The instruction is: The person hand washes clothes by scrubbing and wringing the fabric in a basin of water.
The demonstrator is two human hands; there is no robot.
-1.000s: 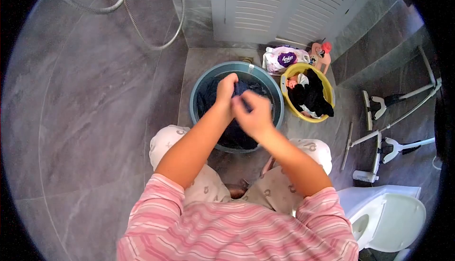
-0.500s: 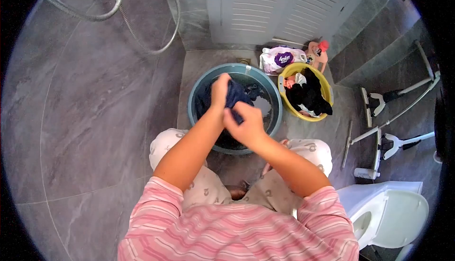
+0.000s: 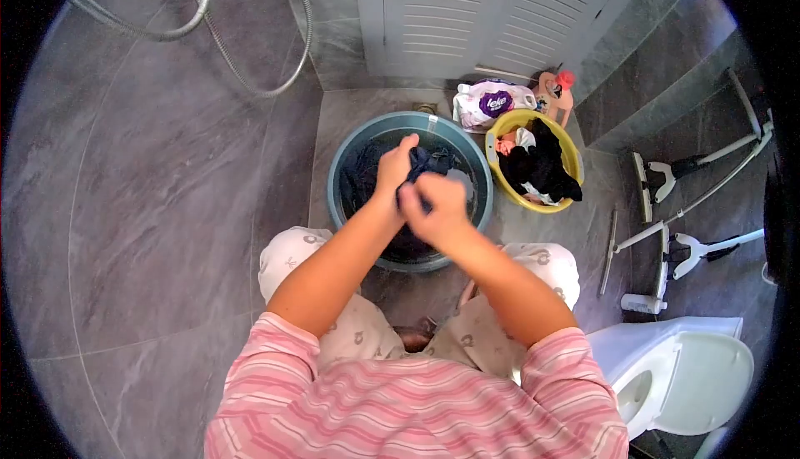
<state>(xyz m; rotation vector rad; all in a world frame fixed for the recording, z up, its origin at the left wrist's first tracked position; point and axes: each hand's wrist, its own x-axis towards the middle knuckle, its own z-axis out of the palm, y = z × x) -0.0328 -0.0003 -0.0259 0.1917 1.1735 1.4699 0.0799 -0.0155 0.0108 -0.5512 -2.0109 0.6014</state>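
Dark blue cloth (image 3: pixel 433 161), perhaps a garment, is gripped by both hands above a round blue basin (image 3: pixel 337 177). My left hand (image 3: pixel 393 174) is closed on it, with the thumb pointing up and away from me. My right hand (image 3: pixel 435 207), slightly blurred, is closed on a bunched part of the same cloth, close against the left hand. More of the dark fabric hangs down into the basin, where water shows at the right side. How the cloth is folded inside the fingers is hidden.
To the basin's right stands a yellow tub (image 3: pixel 575 146) of dark and light clothes. Behind it are a white-and-purple package (image 3: pixel 492 105) and a pink bottle (image 3: pixel 552 96). A toilet (image 3: pixel 700 384) and mops (image 3: pixel 667 184) are at right; a shower hose (image 3: pixel 304 42) hangs upper left.
My left hand has come down and slightly right, nearer my right hand. My right hand has shifted slightly. Less of the cloth shows bunched between them, and both hands still grip it.
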